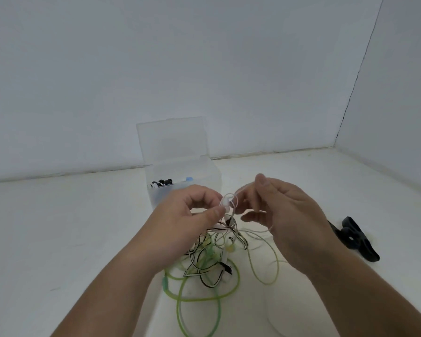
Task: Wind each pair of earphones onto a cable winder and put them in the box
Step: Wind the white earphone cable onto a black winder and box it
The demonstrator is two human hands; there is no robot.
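Note:
My left hand (192, 215) pinches a small white cable winder (225, 203) between thumb and fingers, above the table. My right hand (282, 212) pinches the thin white earphone cable (255, 233), which loops around the winder. Below both hands lies a tangle of earphones (212, 261): green cables, yellowish ones and a black-and-white striped one. Behind my left hand stands the clear plastic box (212, 176) with its lid up; black and white earphones and something blue lie inside it.
A black clip-like object (353, 239) lies on the white table to the right of my right wrist. Green cable loops (197, 300) trail toward me between my forearms. White walls meet the table behind and at the right.

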